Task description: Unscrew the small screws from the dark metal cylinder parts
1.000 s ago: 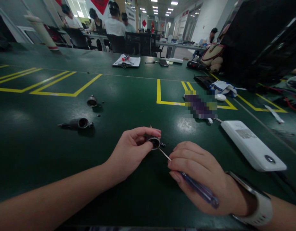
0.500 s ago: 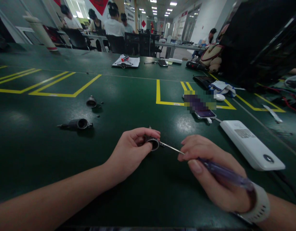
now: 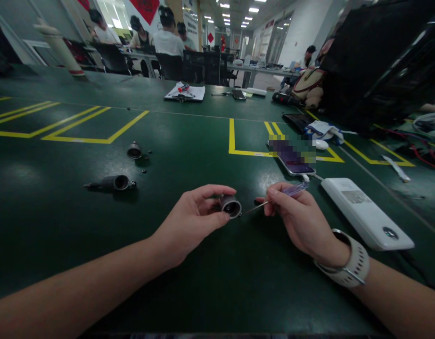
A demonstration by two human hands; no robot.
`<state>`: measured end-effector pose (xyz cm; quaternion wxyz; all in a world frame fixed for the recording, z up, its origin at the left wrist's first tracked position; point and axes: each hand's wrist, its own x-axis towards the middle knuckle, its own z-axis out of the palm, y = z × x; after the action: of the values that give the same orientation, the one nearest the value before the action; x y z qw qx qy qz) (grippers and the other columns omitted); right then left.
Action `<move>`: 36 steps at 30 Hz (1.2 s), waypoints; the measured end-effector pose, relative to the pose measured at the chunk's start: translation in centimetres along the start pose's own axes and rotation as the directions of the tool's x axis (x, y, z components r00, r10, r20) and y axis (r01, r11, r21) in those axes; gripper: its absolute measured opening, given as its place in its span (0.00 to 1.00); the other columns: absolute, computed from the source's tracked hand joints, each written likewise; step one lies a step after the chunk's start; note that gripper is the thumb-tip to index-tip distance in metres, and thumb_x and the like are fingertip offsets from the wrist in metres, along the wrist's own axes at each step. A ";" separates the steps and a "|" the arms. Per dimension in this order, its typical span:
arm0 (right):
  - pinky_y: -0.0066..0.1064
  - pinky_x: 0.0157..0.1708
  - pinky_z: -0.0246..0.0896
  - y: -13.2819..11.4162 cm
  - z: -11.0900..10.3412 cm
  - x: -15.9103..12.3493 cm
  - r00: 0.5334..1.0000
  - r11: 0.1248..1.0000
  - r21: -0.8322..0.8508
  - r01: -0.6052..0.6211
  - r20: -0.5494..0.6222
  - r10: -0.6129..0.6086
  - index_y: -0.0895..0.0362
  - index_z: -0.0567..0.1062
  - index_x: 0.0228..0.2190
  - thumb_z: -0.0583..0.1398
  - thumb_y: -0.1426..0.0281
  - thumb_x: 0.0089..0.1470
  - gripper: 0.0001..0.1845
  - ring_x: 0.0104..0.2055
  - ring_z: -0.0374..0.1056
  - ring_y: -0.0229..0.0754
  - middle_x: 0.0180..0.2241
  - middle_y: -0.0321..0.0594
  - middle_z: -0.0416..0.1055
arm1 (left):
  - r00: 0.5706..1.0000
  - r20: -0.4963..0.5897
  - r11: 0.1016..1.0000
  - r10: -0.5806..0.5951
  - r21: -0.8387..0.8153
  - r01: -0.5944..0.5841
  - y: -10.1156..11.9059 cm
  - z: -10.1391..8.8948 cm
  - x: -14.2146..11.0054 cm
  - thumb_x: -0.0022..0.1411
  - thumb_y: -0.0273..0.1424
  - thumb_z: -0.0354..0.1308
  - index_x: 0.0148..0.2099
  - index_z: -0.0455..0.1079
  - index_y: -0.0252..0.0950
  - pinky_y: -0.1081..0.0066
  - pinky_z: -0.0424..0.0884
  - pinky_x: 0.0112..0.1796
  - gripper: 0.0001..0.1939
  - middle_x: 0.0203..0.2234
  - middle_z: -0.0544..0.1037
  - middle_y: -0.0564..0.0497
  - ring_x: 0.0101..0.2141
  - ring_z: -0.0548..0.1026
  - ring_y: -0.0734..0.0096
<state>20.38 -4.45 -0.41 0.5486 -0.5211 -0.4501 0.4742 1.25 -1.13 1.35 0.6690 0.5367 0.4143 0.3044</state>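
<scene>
My left hand (image 3: 198,219) is closed on a small dark metal cup-shaped part (image 3: 231,206), its round opening tilted toward me. Between the fingers of my right hand (image 3: 291,207) is a screwdriver with a clear purple handle (image 3: 295,189). Its thin shaft points left, and the tip is just short of the part's rim, near a small lug. To the left lie a dark metal housing with a pointed end (image 3: 113,182) and a second cup-shaped part (image 3: 134,150). Tiny dark pieces (image 3: 144,171) rest beside them.
A white power bank (image 3: 367,214) lies right of my right hand, cabled to a phone (image 3: 293,157). Yellow tape marks the green table (image 3: 189,301). A clipboard (image 3: 184,92) lies farther back. A large black object (image 3: 376,66) stands at the far right. Several people sit beyond.
My right hand has turned over, and the screwdriver handle now points up and right. Its tip has drawn away from the part. My left hand has tilted the part, showing more of its opening.
</scene>
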 end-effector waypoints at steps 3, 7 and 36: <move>0.30 0.25 0.56 0.3 -0.2 0.0 0.999 0.999 -0.047 0.021 0.025 -0.020 0.57 0.69 0.23 0.60 0.62 0.50 0.12 0.23 0.62 0.36 0.18 0.32 0.65 | 1.000 0.006 1.000 0.019 -0.014 -0.019 0.0 0.1 0.0 0.48 0.21 0.61 0.44 0.70 0.37 0.67 0.70 0.42 0.19 0.38 0.78 0.50 0.40 0.75 0.67; 0.31 0.28 0.57 0.3 -0.6 -0.3 0.992 0.979 -0.184 0.087 0.105 -0.069 0.57 0.70 0.25 0.58 0.62 0.53 0.12 0.25 0.63 0.37 0.21 0.33 0.66 | 0.998 -0.003 0.998 0.062 -0.028 -0.062 0.2 0.1 0.0 0.48 0.22 0.62 0.41 0.70 0.36 0.69 0.69 0.44 0.16 0.41 0.77 0.50 0.42 0.74 0.69; 0.35 0.35 0.62 -1.1 0.1 -3.0 0.775 0.699 -0.350 0.624 0.388 -0.498 0.57 0.71 0.33 0.56 0.76 0.54 0.05 0.35 0.66 0.40 0.30 0.40 0.70 | 0.991 -0.075 0.989 0.108 0.113 -0.100 -0.8 -0.2 0.4 0.49 0.24 0.62 0.43 0.71 0.34 0.73 0.72 0.40 0.16 0.33 0.79 0.52 0.36 0.76 0.72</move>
<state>19.91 -7.44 0.70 0.4633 -0.4036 -0.7558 0.2265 1.24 -0.86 0.46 0.6048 0.5805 0.4283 0.3373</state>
